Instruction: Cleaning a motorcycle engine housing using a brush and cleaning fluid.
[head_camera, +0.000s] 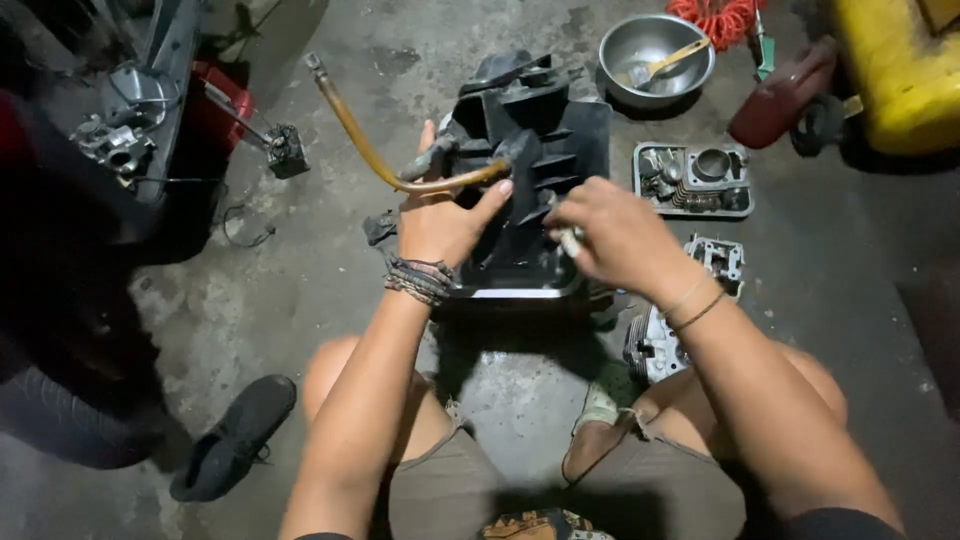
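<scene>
- Big black plastic box with ribs on its side (540, 170), standing on the grey concrete floor (300, 290) in front of the knees, held between both hands.
- Yellow-brown rubber hose (365, 145), bending up and to the left from the top of the black box.
- Left hand (440, 225) gripping the left side of the box, thumb stretched out over the hose end, other fingers wrapped behind and mostly hidden.
- Right hand (620, 235) at the right side of the box, fingers curled close together around a small shiny metal bit (570, 240); too small to tell what.
- Ribbed grey metal engine block (655, 345) on the floor just under the right wrist.
- Grey metal tray of small engine parts (693, 180) to the right of the box.
- Round steel bowl (655, 50) with a tool inside, farther back.
- Black shoe (235, 435) lying down left, well apart.
</scene>
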